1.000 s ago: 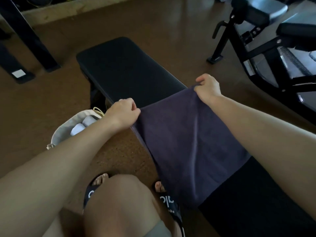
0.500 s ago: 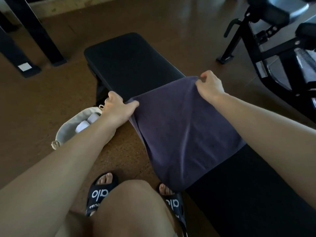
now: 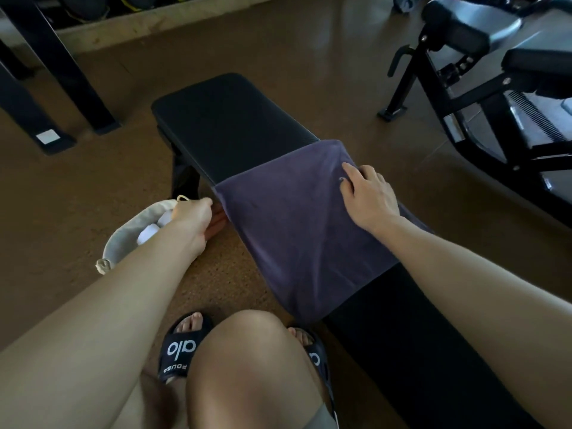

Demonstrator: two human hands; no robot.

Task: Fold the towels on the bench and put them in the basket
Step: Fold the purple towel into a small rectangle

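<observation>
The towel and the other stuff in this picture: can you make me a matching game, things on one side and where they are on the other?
Things:
1. purple towel
2. basket
3. right hand
4. slide sandal

Places:
A. on the floor left of the bench
B. pressing flat on top of the towel
C. spread across the bench, one end hanging over its near edge
D. on a foot, beside the knee

Pairs: 1-C, 2-A, 3-B, 4-D

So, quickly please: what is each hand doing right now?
Left hand: at the hanging edge of the towel; grip cannot be told.
Right hand: open, flat on the towel.
</observation>
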